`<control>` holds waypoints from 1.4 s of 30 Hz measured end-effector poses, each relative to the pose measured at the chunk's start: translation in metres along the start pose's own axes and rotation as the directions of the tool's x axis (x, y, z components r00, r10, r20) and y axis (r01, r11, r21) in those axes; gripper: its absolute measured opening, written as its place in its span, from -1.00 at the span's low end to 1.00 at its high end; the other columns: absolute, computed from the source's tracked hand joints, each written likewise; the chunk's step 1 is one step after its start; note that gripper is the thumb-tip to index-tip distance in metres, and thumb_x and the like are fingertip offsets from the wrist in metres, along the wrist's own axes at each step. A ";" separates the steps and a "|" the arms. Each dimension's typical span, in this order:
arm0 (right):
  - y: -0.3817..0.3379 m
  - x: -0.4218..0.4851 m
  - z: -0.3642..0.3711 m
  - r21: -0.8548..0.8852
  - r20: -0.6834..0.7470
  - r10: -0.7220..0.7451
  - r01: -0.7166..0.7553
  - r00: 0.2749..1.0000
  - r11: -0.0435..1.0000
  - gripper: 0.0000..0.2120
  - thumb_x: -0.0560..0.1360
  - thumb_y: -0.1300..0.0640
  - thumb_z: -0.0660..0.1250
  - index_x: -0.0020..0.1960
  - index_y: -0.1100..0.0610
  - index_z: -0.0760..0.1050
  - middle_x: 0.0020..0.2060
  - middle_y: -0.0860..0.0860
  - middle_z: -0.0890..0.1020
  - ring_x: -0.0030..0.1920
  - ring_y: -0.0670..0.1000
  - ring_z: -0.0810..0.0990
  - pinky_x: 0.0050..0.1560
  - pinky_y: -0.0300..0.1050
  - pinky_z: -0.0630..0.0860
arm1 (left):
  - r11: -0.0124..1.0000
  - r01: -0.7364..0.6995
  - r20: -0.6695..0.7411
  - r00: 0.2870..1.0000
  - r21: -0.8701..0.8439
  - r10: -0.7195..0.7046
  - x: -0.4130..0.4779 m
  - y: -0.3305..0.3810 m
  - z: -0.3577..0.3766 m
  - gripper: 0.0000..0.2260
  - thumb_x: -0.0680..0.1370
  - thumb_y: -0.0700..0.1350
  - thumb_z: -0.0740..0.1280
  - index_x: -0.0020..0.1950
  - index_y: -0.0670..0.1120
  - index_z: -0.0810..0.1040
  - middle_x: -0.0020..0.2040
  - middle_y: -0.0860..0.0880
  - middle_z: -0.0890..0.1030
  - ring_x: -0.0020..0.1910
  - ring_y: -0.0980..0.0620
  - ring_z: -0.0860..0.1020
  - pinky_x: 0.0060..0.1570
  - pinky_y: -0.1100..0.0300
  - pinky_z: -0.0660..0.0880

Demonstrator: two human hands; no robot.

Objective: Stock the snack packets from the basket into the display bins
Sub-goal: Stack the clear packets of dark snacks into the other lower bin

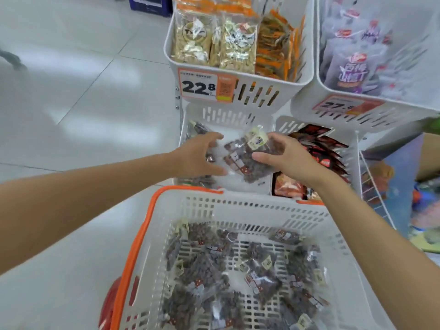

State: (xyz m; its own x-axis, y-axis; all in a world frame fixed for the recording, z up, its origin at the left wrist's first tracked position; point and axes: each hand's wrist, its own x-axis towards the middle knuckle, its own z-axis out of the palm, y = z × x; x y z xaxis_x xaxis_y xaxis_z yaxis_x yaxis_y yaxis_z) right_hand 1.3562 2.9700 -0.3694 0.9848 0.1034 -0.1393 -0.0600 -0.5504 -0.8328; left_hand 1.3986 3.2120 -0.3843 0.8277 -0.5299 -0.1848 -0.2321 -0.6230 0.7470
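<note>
A clear snack packet (247, 158) of dark brown pieces hangs over the lower left display bin (226, 115). My right hand (285, 158) grips its right side, thumb below and fingers on top. My left hand (200, 156) reaches into the same bin, its fingers curled round the packet's left edge and other packets lying there. In front of me stands the white basket (238, 208) with orange handles, holding several more packets of the same kind (238, 277).
The upper left bin (262, 91), price tag 22.8, holds pale chips and orange packets. An upper right bin (357, 108) holds purple bags. The lower right bin (352, 153) holds red and black packets. White tiled floor lies to the left.
</note>
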 end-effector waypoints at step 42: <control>0.031 -0.052 0.050 -0.042 -0.122 -0.006 0.001 0.993 0.999 -0.57 0.51 0.15 0.44 0.32 -0.03 0.43 0.06 -0.07 0.53 -0.13 -0.12 0.53 -0.15 -0.24 0.46 | 0.996 -0.048 -0.182 0.981 0.082 0.062 -0.056 -0.031 0.043 -0.73 0.61 0.00 0.30 0.30 0.03 0.46 0.01 0.08 0.56 -0.12 0.07 0.56 -0.10 0.11 0.51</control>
State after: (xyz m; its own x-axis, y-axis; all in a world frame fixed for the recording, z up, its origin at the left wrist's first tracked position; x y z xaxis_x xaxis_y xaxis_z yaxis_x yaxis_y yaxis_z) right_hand 1.2947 2.9887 -0.4147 0.9977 0.0050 -0.0683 -0.0525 -0.5849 -0.8094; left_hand 1.3375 3.2361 -0.4249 0.8908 -0.4539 -0.0189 -0.3123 -0.6420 0.7003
